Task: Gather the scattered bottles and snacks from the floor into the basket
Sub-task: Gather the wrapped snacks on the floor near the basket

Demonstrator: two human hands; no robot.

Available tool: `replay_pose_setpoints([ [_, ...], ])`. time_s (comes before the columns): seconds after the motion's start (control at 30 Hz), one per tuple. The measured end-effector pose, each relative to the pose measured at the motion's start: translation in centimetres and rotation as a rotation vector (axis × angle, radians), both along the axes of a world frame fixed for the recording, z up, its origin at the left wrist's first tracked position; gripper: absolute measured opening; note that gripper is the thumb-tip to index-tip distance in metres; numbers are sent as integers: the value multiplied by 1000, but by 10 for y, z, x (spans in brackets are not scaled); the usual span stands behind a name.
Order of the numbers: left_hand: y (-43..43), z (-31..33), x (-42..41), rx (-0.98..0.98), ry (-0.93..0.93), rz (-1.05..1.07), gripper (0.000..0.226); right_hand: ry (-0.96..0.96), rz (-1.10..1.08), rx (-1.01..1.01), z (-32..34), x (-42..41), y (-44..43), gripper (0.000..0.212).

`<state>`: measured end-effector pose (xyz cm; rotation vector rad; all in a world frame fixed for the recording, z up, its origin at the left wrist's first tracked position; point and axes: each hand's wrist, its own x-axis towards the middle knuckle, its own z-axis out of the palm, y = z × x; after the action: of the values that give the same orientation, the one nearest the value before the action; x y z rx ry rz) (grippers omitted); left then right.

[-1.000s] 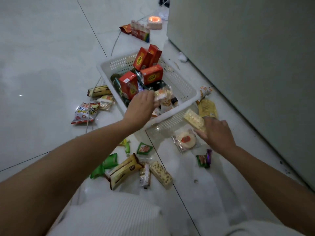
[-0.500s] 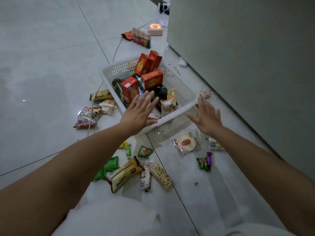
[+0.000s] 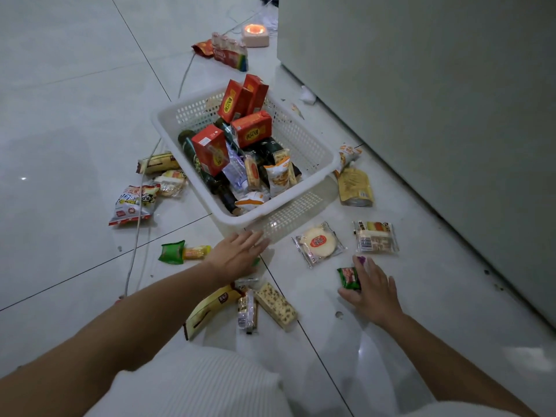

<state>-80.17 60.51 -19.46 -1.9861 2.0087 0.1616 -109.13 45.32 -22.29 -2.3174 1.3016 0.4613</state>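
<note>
Both hands have come back down from the basket (image 3: 168, 127) rim, empty, so the last snacks are dropped in and a fresh pickup starts. Left hand (image 3: 237, 255): grip released, flat, low over a small green packet. Right hand (image 3: 371, 291): fingers spread, closing on the green candy (image 3: 348, 277) lying on the floor (image 3: 75, 85), not yet lifted. Many snacks remain scattered around the basket.

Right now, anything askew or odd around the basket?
Yes. The white basket sits tilted, its far end raised. A thin grey cable trails across the floor under the striped snack bag, a snag risk. Many snacks lie loose.
</note>
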Motion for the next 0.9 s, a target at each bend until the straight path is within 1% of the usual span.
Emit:
replay_pose_setpoints([
  [0.03,0,2,-1,76,44,155,75,-20,-28,11,-2,1,1,90],
  [0.07,0,1,-2,101,95,286,79,-42,-61,19,-4,2,2,93],
  [0.13,0,-6,-2,85,198,490,85,-83,-131,35,-7,7,4,98],
  [0.2,-1,-13,-2,64,317,670,82,-116,-195,49,-9,13,5,101],
  [0.27,-3,-19,-4,32,409,768,70,-138,-230,58,-12,19,6,102],
  [0.33,-8,-21,-8,5,458,774,55,-159,-235,53,-17,25,9,103],
  [0.37,-11,-22,-10,-3,485,772,52,-173,-239,53,-19,27,11,104],
  [0.47,-23,-25,-21,-15,593,775,57,-199,-261,56,-23,32,15,105],
  [0.6,-37,-26,-42,-29,735,706,65,-229,-266,33,-25,32,16,108],
  [0.7,-46,-24,-53,-62,875,718,59,-270,-255,10,-24,29,14,111],
  [0.8,-52,-19,-59,-119,1053,752,54,-299,-256,24,-23,32,11,112],
  [0.83,-53,-17,-60,-137,1069,716,53,-308,-260,29,-23,33,11,112],
  [0.87,-55,-17,-60,-154,1025,657,52,-319,-263,30,-23,34,11,112],
  [0.9,-56,-18,-58,-173,935,586,51,-329,-266,31,-23,35,11,112],
])
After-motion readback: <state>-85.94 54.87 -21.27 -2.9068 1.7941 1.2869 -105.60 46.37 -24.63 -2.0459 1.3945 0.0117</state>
